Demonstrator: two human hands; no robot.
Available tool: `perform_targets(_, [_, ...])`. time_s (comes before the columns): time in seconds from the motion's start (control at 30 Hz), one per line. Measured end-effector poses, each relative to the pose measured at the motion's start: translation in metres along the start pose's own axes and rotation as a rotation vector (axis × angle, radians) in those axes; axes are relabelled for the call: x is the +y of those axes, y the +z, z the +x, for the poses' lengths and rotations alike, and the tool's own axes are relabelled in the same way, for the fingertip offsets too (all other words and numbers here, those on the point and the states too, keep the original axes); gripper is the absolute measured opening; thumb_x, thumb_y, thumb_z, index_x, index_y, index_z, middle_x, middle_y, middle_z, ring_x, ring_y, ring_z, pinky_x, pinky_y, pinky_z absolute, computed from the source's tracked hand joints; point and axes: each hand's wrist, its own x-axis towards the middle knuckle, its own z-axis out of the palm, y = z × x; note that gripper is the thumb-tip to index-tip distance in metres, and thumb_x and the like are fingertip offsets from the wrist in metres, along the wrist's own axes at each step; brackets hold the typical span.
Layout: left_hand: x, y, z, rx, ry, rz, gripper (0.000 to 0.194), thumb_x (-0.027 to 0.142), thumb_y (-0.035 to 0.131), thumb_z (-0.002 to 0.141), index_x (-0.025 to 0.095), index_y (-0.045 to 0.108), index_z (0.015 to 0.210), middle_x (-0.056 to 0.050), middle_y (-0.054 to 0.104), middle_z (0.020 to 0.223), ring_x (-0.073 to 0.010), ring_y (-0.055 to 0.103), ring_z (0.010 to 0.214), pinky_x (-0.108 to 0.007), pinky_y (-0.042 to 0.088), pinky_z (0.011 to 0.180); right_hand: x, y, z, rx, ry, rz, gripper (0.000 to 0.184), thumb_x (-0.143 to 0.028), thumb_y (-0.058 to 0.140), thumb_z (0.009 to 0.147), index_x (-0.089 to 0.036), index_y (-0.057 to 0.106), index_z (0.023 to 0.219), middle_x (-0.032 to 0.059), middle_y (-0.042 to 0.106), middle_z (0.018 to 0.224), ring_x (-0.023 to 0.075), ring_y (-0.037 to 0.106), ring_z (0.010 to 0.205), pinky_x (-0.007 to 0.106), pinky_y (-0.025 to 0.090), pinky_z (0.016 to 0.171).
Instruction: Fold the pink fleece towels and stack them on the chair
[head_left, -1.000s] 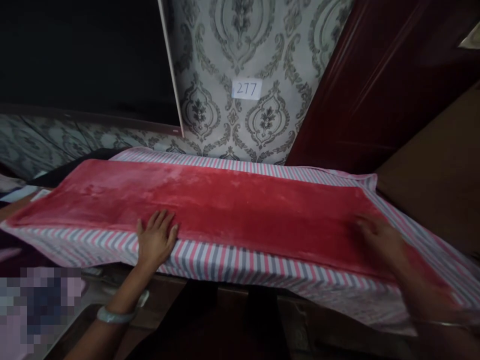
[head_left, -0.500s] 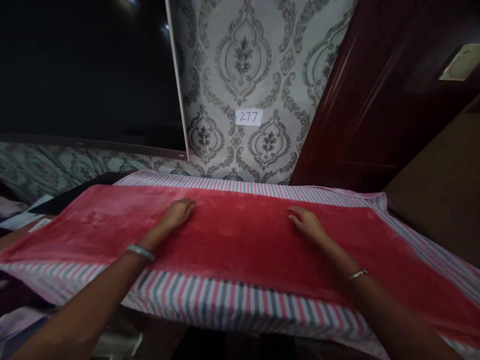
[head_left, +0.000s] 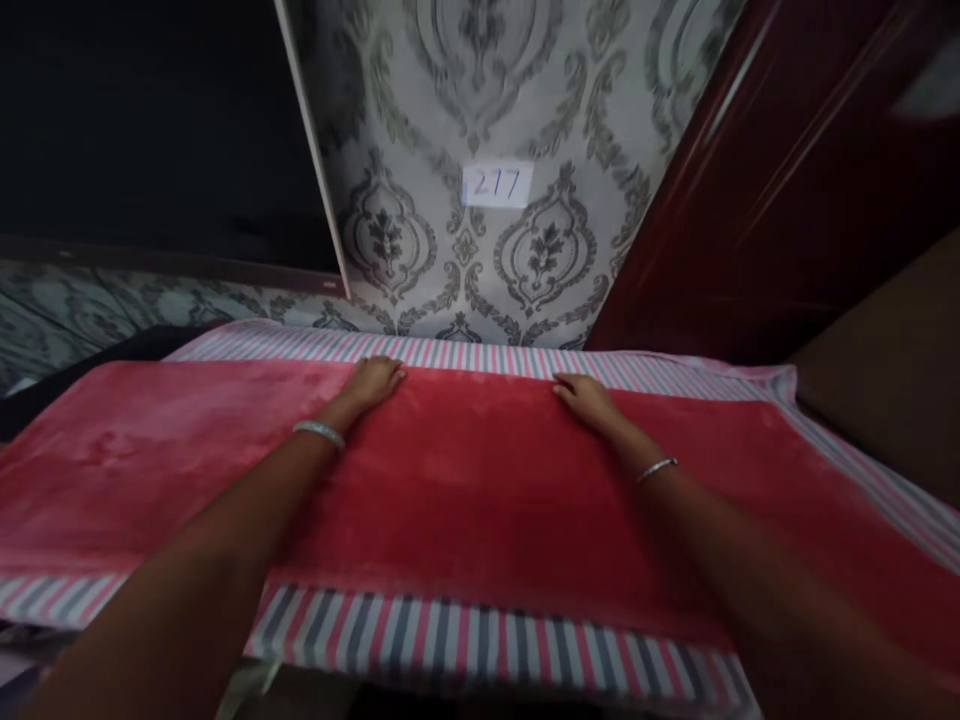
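Note:
A long red plush cloth [head_left: 480, 490] lies flat and spread out over a striped sheet [head_left: 420, 630]. My left hand [head_left: 375, 382] is at the cloth's far edge, left of centre, with its fingers curled around that edge. Farther right on the same edge, my right hand [head_left: 589, 402] has its thumb and fingers closed at the rim of the cloth. Both forearms reach across the red surface, and each wrist wears a bangle. The fingertips are small and slightly blurred.
Behind the striped sheet rises a patterned wall [head_left: 465, 250] with a paper label [head_left: 497, 185] reading 277. A dark television screen [head_left: 150, 130] hangs at the left. On the right stand a dark red glossy panel [head_left: 735, 220] and a brown surface [head_left: 892, 370].
Both hands have moved away from me, from the middle of the red cloth to its far edge, and slightly closer together. The view has tilted down and come closer.

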Motion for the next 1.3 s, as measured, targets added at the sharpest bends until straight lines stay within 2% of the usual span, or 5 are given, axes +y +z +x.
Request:
perform_targets(0.33, [-0.016,0.02,0.036,0.185,0.009,-0.168,0.035,0.037,0.04,0.1,0.017,0.066,0.11,-0.012,0.067,0.105,-0.0248,0.057,0.109,-0.037,0.044,0.096,0.018,0.001,0.023,0.124,0.024,-0.028,0.023,-0.024,0.047,0.096,-0.02,0.069,0.099,0.0144,0.071,0.111,0.0302,0.063,0.106,0.045,0.049,0.094])
perform_targets(0.63, [-0.013,0.035,0.032,0.062,0.022,-0.079,0.027,0.037,0.044,0.098,0.022,0.066,0.097,-0.011,0.065,0.101,-0.0256,0.058,0.103,-0.04,0.044,0.094,0.04,0.039,0.023,0.156,-0.001,0.08,0.024,-0.028,0.044,0.096,-0.022,0.067,0.096,0.0114,0.068,0.101,0.0272,0.061,0.101,0.042,0.05,0.091])
perform_targets(1.0, [0.041,0.015,0.037,-0.078,0.217,-0.041,0.039,0.04,0.043,0.103,0.009,0.066,0.108,-0.014,0.066,0.118,-0.0277,0.057,0.121,-0.039,0.04,0.103,0.013,0.022,0.015,0.103,-0.049,0.043,0.03,-0.038,0.048,0.1,-0.02,0.072,0.099,0.0127,0.072,0.102,0.0334,0.062,0.106,0.052,0.047,0.095])
perform_targets(1.13, [0.05,0.024,0.053,0.01,0.141,-0.08,0.05,0.039,0.026,0.107,0.009,0.065,0.109,-0.009,0.065,0.115,-0.0282,0.055,0.128,-0.041,0.038,0.103,0.006,0.009,0.019,0.204,-0.005,-0.003,0.035,-0.043,0.039,0.106,-0.024,0.068,0.104,0.013,0.069,0.114,0.0358,0.055,0.117,0.06,0.039,0.104])
perform_targets(1.3, [0.038,0.047,0.064,0.015,0.133,-0.116,0.04,0.044,0.04,0.104,0.014,0.066,0.109,-0.008,0.066,0.107,-0.0323,0.058,0.123,-0.045,0.041,0.101,0.013,0.021,0.031,0.079,0.002,-0.004,0.05,-0.047,0.028,0.11,-0.015,0.066,0.106,0.0138,0.066,0.119,0.0316,0.055,0.12,0.047,0.042,0.102])
